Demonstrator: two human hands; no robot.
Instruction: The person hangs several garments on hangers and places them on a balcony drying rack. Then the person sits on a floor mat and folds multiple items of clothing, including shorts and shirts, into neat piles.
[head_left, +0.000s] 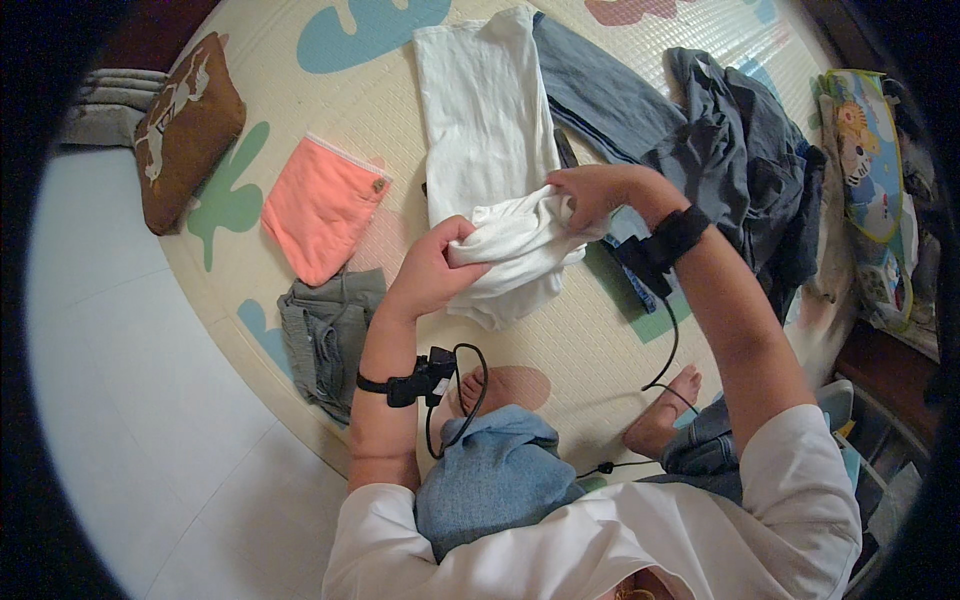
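A white cloth garment (487, 127) lies lengthwise on the patterned foam mat (592, 375), its near end bunched up between my hands. My left hand (435, 270) grips the left side of the bunched part, thumb on top. On the right side of the bunch, my right hand (596, 195) pinches the fabric near the edge. Part of the white cloth hangs below my fingers onto the mat. Black straps with small devices and cables are around both wrists.
Left of the garment lie a folded coral cloth (326, 206) and a folded grey garment (330, 330). A brown cushion (191, 135) rests at the mat's left edge. Dark blue trousers (611, 97) and a pile of dark clothes (750, 150) lie on the right, beside a cartoon-printed item (866, 154).
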